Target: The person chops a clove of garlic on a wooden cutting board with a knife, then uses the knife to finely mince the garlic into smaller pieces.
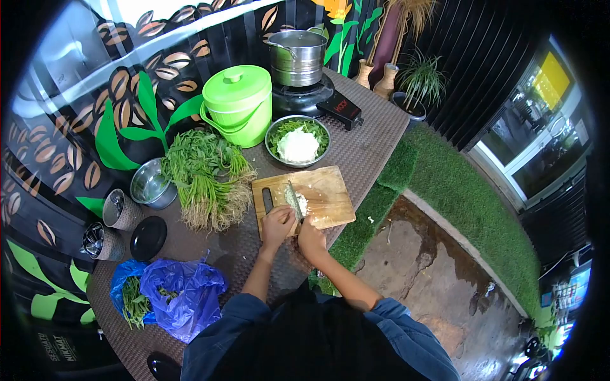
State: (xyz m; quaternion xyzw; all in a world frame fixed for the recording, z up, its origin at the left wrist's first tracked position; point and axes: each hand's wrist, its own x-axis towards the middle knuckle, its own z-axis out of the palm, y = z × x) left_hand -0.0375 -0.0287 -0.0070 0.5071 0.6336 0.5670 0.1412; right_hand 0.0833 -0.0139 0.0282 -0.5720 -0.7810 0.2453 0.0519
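Observation:
A wooden cutting board (335, 198) lies in front of me with small chopped pale pieces (302, 204) on it. My right hand (311, 242) is closed around the handle of a knife (295, 199), whose blade points away from me over the board. Beside the blade is my left hand (277, 226), fingers drawn together with the tips at the blade and the chopped pieces. What those fingers pinch is too small to tell. Behind the board, a metal bowl (271, 150) contains green leaves and a white mass.
Left of the board lies a big bunch of rooted greens (206, 171). A lidded green bucket (236, 105) and a pot (297, 63) on a stove (298, 98) stand behind. Around the left side are a metal bowl (154, 184), utensil holders (108, 244) and blue bags (181, 292).

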